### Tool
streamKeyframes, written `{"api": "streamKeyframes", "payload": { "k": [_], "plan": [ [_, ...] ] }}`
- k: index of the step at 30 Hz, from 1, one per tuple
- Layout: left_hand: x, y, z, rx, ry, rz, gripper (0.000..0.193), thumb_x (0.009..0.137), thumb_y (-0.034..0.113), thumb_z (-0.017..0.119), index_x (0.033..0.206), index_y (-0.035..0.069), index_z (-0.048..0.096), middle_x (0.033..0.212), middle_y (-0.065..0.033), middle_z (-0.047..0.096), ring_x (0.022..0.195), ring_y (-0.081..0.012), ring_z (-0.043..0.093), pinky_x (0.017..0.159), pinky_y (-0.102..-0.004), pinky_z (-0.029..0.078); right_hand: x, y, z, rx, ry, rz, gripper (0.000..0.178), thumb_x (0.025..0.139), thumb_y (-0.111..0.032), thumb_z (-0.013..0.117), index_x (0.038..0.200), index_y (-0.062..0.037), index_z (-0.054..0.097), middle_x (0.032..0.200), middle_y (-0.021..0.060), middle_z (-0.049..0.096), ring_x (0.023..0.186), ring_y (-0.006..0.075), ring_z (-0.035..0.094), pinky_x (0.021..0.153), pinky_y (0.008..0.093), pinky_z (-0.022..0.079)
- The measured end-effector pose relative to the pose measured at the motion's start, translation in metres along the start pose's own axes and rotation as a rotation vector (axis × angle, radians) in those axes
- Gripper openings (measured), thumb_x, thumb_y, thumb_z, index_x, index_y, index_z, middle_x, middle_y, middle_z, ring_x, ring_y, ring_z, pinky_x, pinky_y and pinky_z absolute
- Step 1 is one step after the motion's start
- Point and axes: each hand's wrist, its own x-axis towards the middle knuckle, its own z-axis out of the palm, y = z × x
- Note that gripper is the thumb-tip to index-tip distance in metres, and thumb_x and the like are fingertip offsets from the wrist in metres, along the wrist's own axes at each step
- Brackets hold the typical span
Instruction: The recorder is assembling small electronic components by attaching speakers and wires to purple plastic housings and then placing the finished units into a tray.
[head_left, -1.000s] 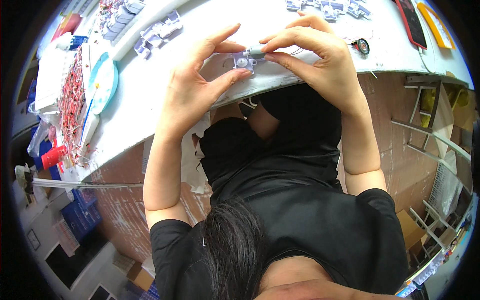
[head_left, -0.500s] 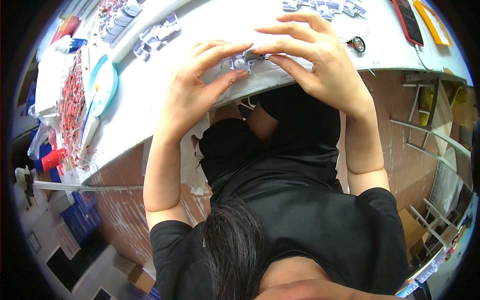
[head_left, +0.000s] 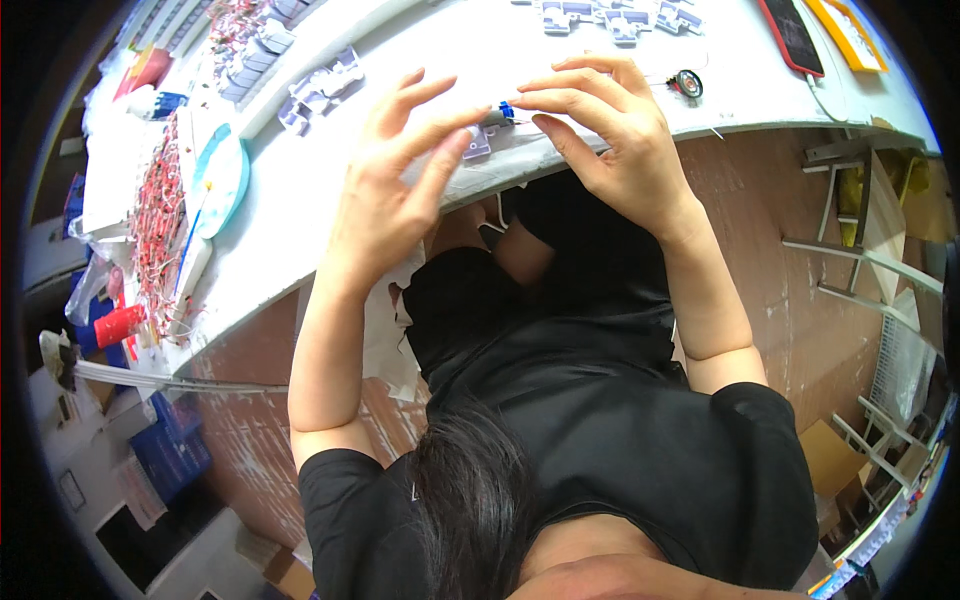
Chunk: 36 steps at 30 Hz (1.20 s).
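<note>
A pale purple plastic housing [head_left: 480, 146] lies near the table's front edge. At its top is a small cylindrical part with a blue end [head_left: 507, 111], possibly a small motor. My left hand [head_left: 395, 175] is at the left of the housing, fingers spread, thumb and forefinger apart; its fingertips partly cover the piece. From the right comes my right hand [head_left: 625, 140], its fingers also apart. Its forefinger tip is beside the blue end; whether it touches cannot be made out. Thin wires near the right thumb are too small to follow.
More purple housings [head_left: 625, 22] lie at the back, others [head_left: 320, 90] at the left beside a white ledge. Right of my hand sits a small round speaker [head_left: 686, 84]. A phone [head_left: 790, 38], orange frame [head_left: 848, 35], turquoise dish [head_left: 222, 180] and red wire bundle [head_left: 158, 220] surround the work spot.
My left thumb and fingers have lifted and spread away from the housing. The blue-ended part now shows on it. My right hand has shifted slightly left and stays spread.
</note>
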Motion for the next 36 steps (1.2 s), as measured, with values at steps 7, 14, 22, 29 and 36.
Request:
{"api": "streamKeyframes", "payload": {
  "k": [7,14,22,29,36],
  "plan": [
    [-0.008,-0.048,-0.067,-0.336,0.602,-0.109,0.025,0.099,0.009,0.054,0.119,0.002,0.067,0.111,-0.0130,0.070,0.108,-0.0189,0.065,0.098,-0.0316,0.049,0.004,0.005,0.011,0.009,-0.006,0.001,0.021,0.083,-0.015,0.073,0.103,-0.0151,0.071,0.107,-0.0022,0.070,0.113,0.0231,0.057,0.096,0.0402,0.044],
    [-0.037,-0.071,-0.074,-0.028,0.518,-0.350,0.022,0.096,0.005,0.061,0.117,0.000,0.068,0.108,-0.0092,0.071,0.100,-0.0148,0.067,0.093,-0.0269,0.050,0.004,0.000,0.008,-0.006,-0.042,0.028,0.017,0.082,-0.017,0.074,0.098,-0.0170,0.072,0.103,-0.0032,0.071,0.112,0.0217,0.058,0.095,0.0395,0.044],
    [-0.006,-0.060,-0.061,0.235,0.401,-0.277,0.019,0.090,0.008,0.068,0.108,0.005,0.072,0.093,-0.0082,0.073,0.083,-0.0121,0.066,0.079,-0.0264,0.050,0.007,0.004,0.009,-0.025,-0.032,0.004,0.014,0.081,-0.017,0.074,0.095,-0.0168,0.073,0.100,-0.0034,0.071,0.110,0.0220,0.058,0.097,0.0419,0.043],
    [0.005,-0.067,-0.056,0.397,0.250,-0.259,0.022,0.086,0.010,0.072,0.108,0.008,0.072,0.100,-0.0063,0.072,0.097,-0.0192,0.065,0.089,-0.0316,0.048,0.007,0.002,0.008,-0.021,-0.028,0.011,0.016,0.080,-0.016,0.075,0.096,-0.0157,0.073,0.100,-0.0025,0.070,0.109,0.0226,0.058,0.099,0.0438,0.042],
    [0.025,-0.085,-0.035,0.860,0.122,0.159,0.031,0.082,0.011,0.074,0.113,0.010,0.070,0.102,-0.0092,0.071,0.104,-0.0278,0.062,0.094,-0.0395,0.046,0.006,0.000,0.007,-0.026,-0.019,-0.004,0.016,0.080,-0.016,0.074,0.097,-0.0148,0.072,0.101,-0.0021,0.069,0.110,0.0230,0.058,0.102,0.0451,0.040]
  ]
}}
